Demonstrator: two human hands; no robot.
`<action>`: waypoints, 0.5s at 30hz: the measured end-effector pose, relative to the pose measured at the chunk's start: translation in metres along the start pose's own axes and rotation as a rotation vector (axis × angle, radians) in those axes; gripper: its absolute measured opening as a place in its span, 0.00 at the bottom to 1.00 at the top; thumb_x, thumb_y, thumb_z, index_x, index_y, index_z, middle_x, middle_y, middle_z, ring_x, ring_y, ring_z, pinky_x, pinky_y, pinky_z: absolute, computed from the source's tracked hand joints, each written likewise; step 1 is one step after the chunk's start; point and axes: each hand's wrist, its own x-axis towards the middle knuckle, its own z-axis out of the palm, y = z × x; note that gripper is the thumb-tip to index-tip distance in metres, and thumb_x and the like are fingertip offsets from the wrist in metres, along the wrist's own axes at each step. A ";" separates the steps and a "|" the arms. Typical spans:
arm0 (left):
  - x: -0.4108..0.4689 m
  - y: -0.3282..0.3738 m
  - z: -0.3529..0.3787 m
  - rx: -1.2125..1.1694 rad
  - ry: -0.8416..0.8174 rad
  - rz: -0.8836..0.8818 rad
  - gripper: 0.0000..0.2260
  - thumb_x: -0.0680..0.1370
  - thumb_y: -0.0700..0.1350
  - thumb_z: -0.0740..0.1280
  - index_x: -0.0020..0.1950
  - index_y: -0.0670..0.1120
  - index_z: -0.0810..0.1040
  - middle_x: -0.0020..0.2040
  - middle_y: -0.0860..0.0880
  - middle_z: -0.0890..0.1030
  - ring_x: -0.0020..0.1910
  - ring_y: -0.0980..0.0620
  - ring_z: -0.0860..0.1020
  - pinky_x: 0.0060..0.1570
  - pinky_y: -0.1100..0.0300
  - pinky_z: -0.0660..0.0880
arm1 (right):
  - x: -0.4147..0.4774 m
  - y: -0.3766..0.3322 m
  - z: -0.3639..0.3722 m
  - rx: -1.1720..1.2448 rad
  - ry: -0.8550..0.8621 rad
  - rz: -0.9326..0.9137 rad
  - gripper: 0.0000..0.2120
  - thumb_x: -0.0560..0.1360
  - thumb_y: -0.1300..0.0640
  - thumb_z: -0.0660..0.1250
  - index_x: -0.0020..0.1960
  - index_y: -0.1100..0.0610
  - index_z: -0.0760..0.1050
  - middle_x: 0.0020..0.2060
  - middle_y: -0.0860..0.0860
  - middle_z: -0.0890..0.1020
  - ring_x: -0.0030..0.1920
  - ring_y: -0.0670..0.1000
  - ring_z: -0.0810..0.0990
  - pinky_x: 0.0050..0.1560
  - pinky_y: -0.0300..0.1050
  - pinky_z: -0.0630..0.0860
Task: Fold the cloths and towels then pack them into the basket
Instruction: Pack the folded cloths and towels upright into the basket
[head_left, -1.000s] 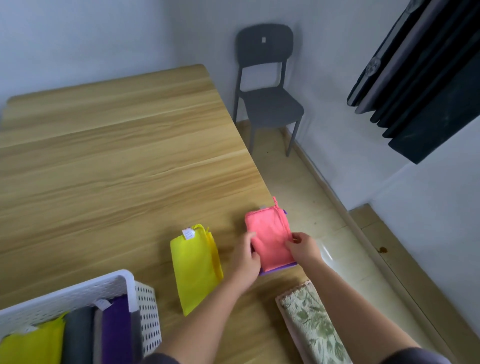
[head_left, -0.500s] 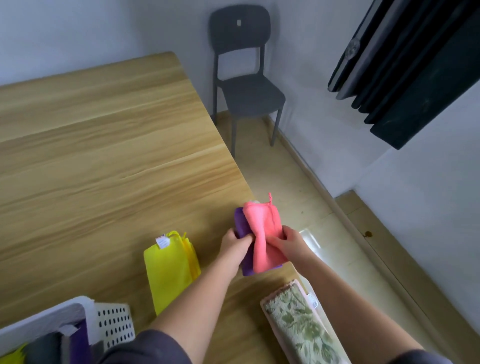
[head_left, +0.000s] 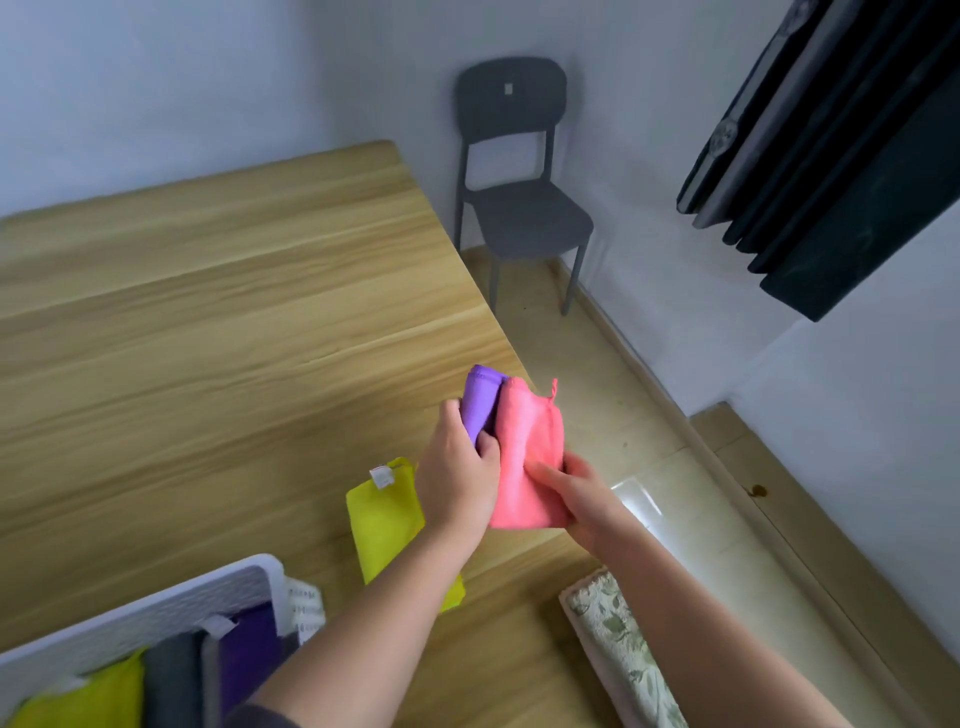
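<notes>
Grip, left hand (head_left: 457, 480): fingers and thumb are curled round the folded purple cloth (head_left: 480, 397), which stands upright in the fist.
Grip, right hand (head_left: 576, 493): thumb in front and fingers behind, pinching the lower half of the folded pink cloth (head_left: 530, 447).
Cloths in hand: both are lifted clear of the table (head_left: 208, 338) near its right edge, side by side and touching. They are probably paired so that one trip carries both.
Basket (head_left: 156, 608): white, at lower left. Yellow, grey and purple cloths stand on edge inside, an arrangement that suits slim upright folds.
Yellow cloth (head_left: 382, 514): folded flat on the table between basket and hands, partly hidden by the left forearm, not yet packed.
Floral towel (head_left: 618, 634): lies at the near table edge beside the right forearm, also unpacked.
Stage: folding of the held pair appears complete, so transfer to the basket is judged next.
</notes>
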 end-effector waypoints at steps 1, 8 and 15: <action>0.000 -0.002 -0.012 -0.042 0.019 0.012 0.07 0.76 0.41 0.61 0.52 0.44 0.68 0.43 0.47 0.77 0.44 0.41 0.76 0.35 0.54 0.63 | -0.004 -0.001 0.007 0.041 -0.027 -0.002 0.22 0.65 0.58 0.73 0.57 0.61 0.74 0.50 0.56 0.83 0.46 0.51 0.82 0.47 0.44 0.79; -0.004 -0.044 -0.121 -0.433 -0.077 -0.013 0.06 0.75 0.41 0.65 0.51 0.46 0.71 0.40 0.51 0.77 0.40 0.49 0.75 0.36 0.60 0.66 | -0.061 -0.010 0.086 0.151 -0.168 -0.106 0.24 0.62 0.58 0.74 0.57 0.58 0.74 0.45 0.52 0.85 0.43 0.48 0.83 0.42 0.42 0.80; -0.037 -0.118 -0.245 -0.577 -0.120 -0.174 0.11 0.65 0.47 0.65 0.47 0.48 0.74 0.45 0.42 0.81 0.43 0.42 0.79 0.45 0.45 0.75 | -0.126 0.021 0.199 0.141 -0.299 -0.067 0.18 0.63 0.63 0.68 0.53 0.60 0.74 0.40 0.51 0.85 0.38 0.47 0.83 0.37 0.40 0.79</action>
